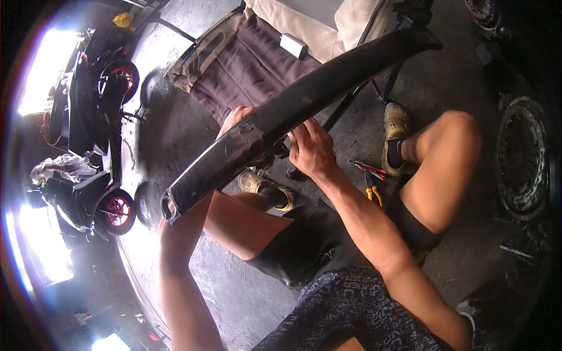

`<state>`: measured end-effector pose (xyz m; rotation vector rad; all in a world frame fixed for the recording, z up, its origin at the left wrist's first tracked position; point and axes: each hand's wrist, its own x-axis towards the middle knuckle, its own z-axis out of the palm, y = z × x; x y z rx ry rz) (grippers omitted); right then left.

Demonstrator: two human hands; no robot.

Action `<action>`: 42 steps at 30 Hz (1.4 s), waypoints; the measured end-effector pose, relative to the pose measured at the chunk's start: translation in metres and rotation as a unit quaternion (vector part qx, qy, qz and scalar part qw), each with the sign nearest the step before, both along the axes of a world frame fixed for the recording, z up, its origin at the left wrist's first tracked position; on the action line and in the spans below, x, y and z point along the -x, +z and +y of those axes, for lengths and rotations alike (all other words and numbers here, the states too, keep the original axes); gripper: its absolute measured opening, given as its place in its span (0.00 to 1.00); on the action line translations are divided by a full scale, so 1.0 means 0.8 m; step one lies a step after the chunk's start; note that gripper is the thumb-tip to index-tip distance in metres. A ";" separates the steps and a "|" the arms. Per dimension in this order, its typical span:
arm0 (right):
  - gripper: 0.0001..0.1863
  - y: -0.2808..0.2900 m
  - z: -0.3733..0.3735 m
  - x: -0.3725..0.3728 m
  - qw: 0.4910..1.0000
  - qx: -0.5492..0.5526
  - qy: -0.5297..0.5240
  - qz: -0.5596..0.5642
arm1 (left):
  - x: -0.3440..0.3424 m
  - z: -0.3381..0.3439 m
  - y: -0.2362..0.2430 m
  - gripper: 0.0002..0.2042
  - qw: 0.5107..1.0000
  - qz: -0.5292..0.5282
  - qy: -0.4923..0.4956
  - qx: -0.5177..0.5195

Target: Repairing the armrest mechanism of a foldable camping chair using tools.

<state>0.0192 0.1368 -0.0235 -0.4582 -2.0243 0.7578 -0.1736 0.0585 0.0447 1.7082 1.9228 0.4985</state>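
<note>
A long, curved black plastic panel [275, 120], scuffed and worn in places, lies tilted across the space in front of me, from lower left to upper right. My left forearm passes under its near end, and my left hand [236, 117] grips its far edge, with most of the fingers hidden behind it. At the near edge, around the middle, my right hand [312, 147] has its fingers bent and pressed together against the underside. What those fingers pinch, if anything, is hidden.
Red-handled pliers [370, 168] and yellow-handled pliers [373, 192] lie on the floor by my right foot. A folding chair with a brown cloth seat [246, 64] stands ahead, a white box [294, 45] on it. Motorbikes [88, 158] stand left; a wheel rim [522, 158] is at right.
</note>
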 end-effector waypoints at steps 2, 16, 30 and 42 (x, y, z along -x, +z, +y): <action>0.07 0.004 -0.012 0.005 1.000 0.002 0.002 0.008 | 0.009 -0.019 -0.002 0.09 1.000 -0.004 0.010 0.003; 0.05 -0.013 -0.011 -0.010 0.995 0.082 0.040 0.026 | -0.044 0.001 0.069 0.07 0.994 0.034 0.016 -0.102; 0.04 -0.005 -0.008 -0.015 0.989 0.136 0.048 0.022 | -0.036 0.023 0.051 0.07 0.999 0.030 -0.024 -0.007; 0.05 -0.006 -0.004 -0.013 0.993 0.106 0.051 -0.002 | -0.044 0.033 0.046 0.06 0.996 -0.002 -0.020 0.088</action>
